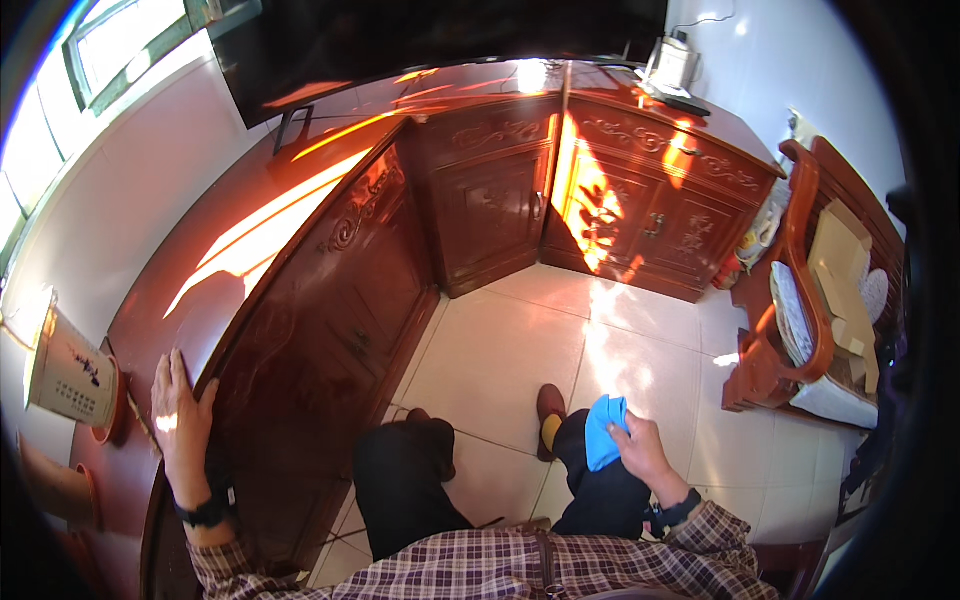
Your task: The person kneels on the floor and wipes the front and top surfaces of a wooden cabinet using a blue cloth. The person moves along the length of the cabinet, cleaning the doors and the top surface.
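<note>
My left hand lies flat near the front edge of the reddish-brown wooden cabinet top, fingers stretched out and nothing in them. Close beside it, to the left, stands a white plant pot with dark printing, set on an orange-brown saucer. In my right hand is a folded bright blue cloth, gripped between thumb and fingers above my right knee. Part of the cloth is hidden behind the fingers.
A large black television stands along the back of the cabinets. On the right cabinet sits a white device. A carved wooden bench at the right holds cardboard and cushions. Pale tiles cover the floor; another pot stands at lower left.
</note>
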A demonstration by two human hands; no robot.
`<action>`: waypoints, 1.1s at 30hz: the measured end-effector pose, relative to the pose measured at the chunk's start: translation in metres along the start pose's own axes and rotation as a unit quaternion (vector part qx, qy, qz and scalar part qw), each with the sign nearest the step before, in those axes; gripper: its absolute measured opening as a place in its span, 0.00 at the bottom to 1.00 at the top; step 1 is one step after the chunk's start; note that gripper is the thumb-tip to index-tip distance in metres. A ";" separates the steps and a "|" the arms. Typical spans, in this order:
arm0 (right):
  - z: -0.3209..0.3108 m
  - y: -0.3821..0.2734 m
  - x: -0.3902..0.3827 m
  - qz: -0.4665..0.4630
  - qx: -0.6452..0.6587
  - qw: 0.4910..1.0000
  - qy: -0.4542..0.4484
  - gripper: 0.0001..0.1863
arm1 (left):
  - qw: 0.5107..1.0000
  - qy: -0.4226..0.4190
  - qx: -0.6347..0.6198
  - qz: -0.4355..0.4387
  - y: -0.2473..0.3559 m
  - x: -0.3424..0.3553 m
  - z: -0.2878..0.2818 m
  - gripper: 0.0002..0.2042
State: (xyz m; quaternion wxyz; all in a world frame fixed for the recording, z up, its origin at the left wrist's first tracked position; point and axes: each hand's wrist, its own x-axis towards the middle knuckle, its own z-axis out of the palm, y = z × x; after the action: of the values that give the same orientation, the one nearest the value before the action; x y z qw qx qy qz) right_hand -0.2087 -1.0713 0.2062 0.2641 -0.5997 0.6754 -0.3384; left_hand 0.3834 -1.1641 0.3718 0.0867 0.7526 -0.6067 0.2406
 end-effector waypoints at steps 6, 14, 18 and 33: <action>0.033 -0.048 0.057 -0.012 0.002 0.997 -0.080 0.12 | 1.000 -0.013 -0.022 0.006 0.009 0.000 -0.011 0.33; 0.065 -0.063 0.142 -0.060 0.005 0.989 -0.137 0.11 | 0.997 -0.051 -0.052 -0.022 0.018 0.005 -0.020 0.38; 0.075 -0.054 0.179 -0.044 0.045 0.992 -0.106 0.10 | 0.996 -0.064 -0.058 -0.009 0.014 0.007 -0.022 0.39; 0.095 -0.053 0.154 -0.161 0.119 0.970 -0.140 0.12 | 1.000 0.022 -0.010 -0.006 0.009 0.002 -0.010 0.34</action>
State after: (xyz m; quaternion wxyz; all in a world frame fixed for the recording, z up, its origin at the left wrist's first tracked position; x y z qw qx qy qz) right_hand -0.1246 -1.2402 0.1945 0.3676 -0.7065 0.4808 -0.3668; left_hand 0.3724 -1.1637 0.3800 0.1091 0.7498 -0.6026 0.2505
